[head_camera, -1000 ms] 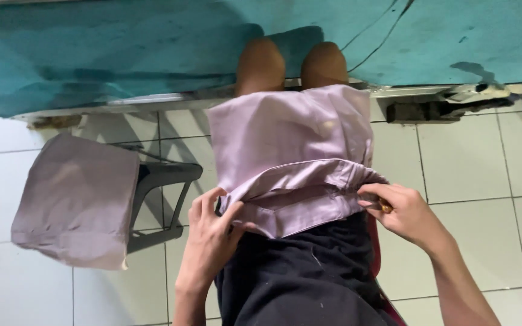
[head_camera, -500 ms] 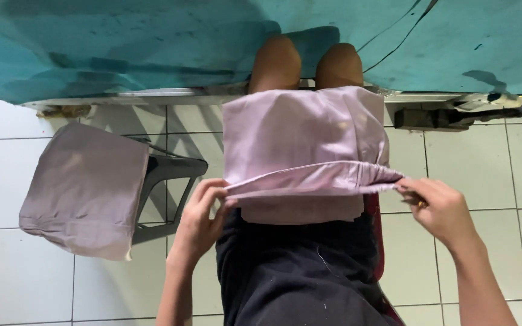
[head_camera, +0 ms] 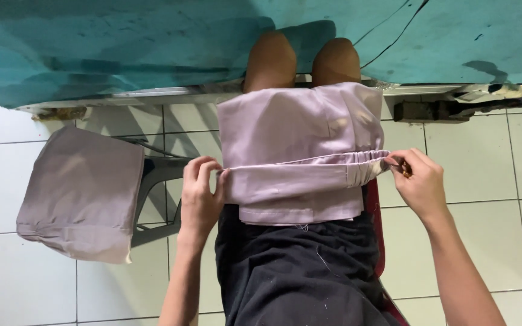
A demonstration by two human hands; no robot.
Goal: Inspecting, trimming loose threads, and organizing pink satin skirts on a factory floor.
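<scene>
From the head camera, a lilac garment (head_camera: 300, 151) lies across the person's lap, over black shorts (head_camera: 297, 271), its folded waistband stretched taut between both hands. The left hand (head_camera: 199, 196) reaches up from the near edge, wrist straight, fingers curled and clenched on the band's left end. The right hand (head_camera: 417, 184) comes in from the right, forearm angled, fingertips pinching the gathered elastic end. Left of the lap, another lilac cloth (head_camera: 80, 193) drapes a dark stool (head_camera: 161, 175) on the white tiled floor (head_camera: 490, 175)

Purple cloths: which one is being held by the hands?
The lilac cloth on the lap, folded over with a gathered band. The left hand and right hand pinch its ends. The other cloth lies untouched on a dark stool.
</scene>
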